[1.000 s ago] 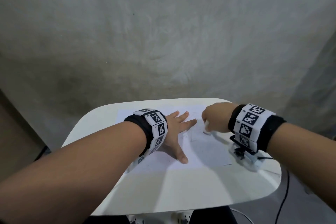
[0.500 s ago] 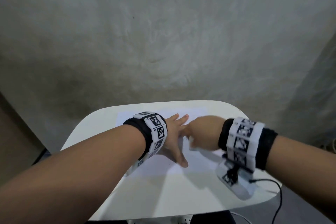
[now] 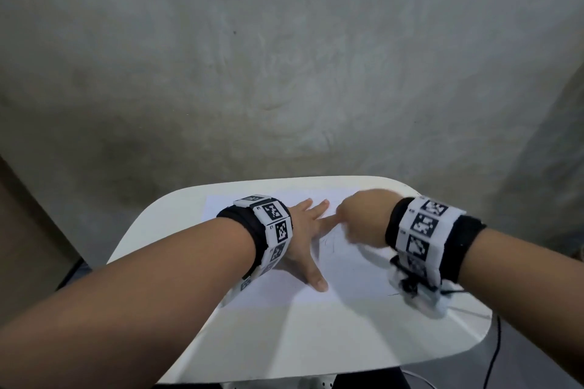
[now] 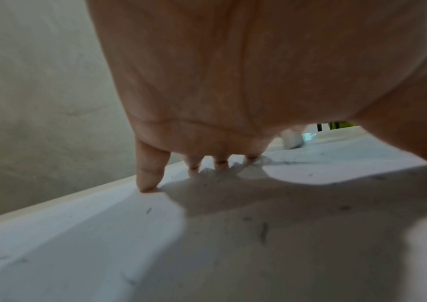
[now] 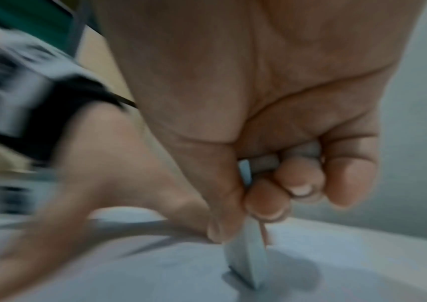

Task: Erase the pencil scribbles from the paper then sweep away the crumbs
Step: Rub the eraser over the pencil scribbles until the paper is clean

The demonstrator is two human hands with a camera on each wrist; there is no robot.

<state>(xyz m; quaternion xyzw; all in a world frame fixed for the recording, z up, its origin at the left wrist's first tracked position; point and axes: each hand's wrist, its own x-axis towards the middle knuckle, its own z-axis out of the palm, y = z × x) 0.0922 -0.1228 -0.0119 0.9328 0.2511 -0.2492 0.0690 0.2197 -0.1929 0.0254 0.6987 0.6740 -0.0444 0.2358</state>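
On the white desk (image 3: 316,341), paper (image 3: 354,275) lies flat, its long axis running left to right across the far half, near edge roughly parallel to the desk's front. Faint pencil scribbles (image 3: 330,243) sit near the sheet's middle, just right of the left hand's fingers. Eraser (image 5: 246,259), pale and slab-shaped, stands on end with its long axis near vertical, lower corner touching the paper. Right hand (image 3: 360,219) grasps it, thumb and curled fingers pinching its upper part; head view blurred there. Left hand (image 3: 303,240) lies flat on the paper, fingers straight and spread, fingertips (image 4: 148,183) pressing down, thumb pointing toward the near edge. Dark crumbs (image 4: 264,230) are scattered over the sheet under the left palm. Both wrists carry black bands with square printed markers (image 3: 420,224).
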